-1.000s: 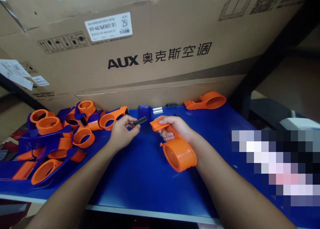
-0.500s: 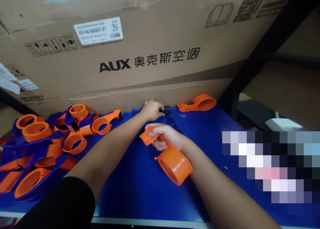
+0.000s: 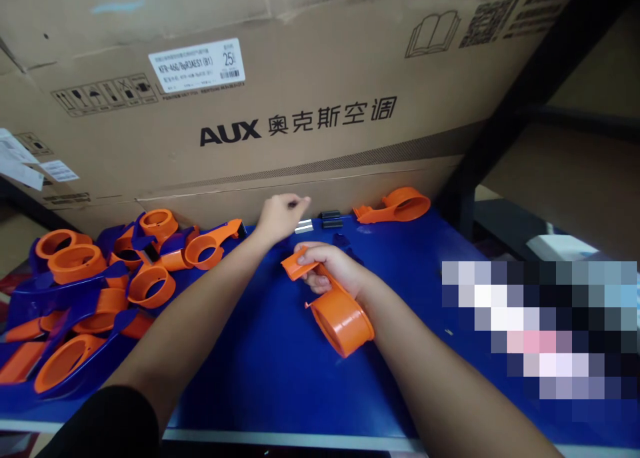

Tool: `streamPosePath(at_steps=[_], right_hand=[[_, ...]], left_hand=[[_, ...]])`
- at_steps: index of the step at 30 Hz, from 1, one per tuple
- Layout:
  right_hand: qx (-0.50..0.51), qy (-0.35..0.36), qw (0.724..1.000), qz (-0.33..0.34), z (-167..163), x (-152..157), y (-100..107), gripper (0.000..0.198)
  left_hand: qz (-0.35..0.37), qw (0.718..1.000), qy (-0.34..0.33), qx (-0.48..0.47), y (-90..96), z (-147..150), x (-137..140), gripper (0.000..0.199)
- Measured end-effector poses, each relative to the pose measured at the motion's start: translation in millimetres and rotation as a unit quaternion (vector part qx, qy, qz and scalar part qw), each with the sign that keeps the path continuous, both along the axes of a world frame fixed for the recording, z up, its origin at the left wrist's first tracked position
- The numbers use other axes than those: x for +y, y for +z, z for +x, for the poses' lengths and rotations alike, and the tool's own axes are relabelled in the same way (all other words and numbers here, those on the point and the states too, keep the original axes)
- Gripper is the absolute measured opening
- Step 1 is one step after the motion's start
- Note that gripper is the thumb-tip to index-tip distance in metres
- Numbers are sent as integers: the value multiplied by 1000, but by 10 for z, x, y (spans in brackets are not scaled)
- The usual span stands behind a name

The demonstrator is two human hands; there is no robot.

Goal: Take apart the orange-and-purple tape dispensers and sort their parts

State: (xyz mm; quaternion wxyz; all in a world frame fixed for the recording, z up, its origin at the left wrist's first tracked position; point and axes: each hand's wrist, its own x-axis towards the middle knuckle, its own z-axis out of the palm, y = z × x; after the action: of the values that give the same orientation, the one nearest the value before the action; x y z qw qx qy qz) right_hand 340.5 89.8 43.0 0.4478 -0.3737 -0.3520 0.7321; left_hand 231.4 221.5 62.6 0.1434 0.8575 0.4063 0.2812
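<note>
My right hand (image 3: 333, 268) is wrapped around the neck of an orange tape dispenser (image 3: 345, 325), whose round hub hangs below the fingers over the blue tabletop. Near the foot of the cardboard box is my left hand (image 3: 281, 217), raised with thumb and fingers pinched together. A dark spot shows between those fingers, but I cannot make out what it is. Just right of the left hand lie small silver strips (image 3: 303, 227), and beyond them black strips (image 3: 331, 219). Small dark blue pieces (image 3: 342, 240) lie behind the right hand.
A large cardboard box (image 3: 300, 158) walls off the back of the blue tabletop (image 3: 280, 378). Orange and blue tape dispensers (image 3: 75, 263) are heaped on the left. Another orange dispenser (image 3: 407, 205) lies at the back right, near a black post (image 3: 463, 205).
My left hand has moved left and slightly up, away from the black strips, uncovering the silver ones. My right hand still holds the orange dispenser, shifted only slightly.
</note>
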Motion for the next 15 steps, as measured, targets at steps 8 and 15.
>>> streamPosePath(at_steps=[8, 15], right_hand=[[53, -191, 978, 59, -104, 58, -68, 25], [80, -232, 966, 83, -205, 29, -83, 28]], left_hand=[[-202, 942, 0, -267, -314, -811, -1448, 54], [-221, 949, -43, -219, -570, -703, -1751, 62]])
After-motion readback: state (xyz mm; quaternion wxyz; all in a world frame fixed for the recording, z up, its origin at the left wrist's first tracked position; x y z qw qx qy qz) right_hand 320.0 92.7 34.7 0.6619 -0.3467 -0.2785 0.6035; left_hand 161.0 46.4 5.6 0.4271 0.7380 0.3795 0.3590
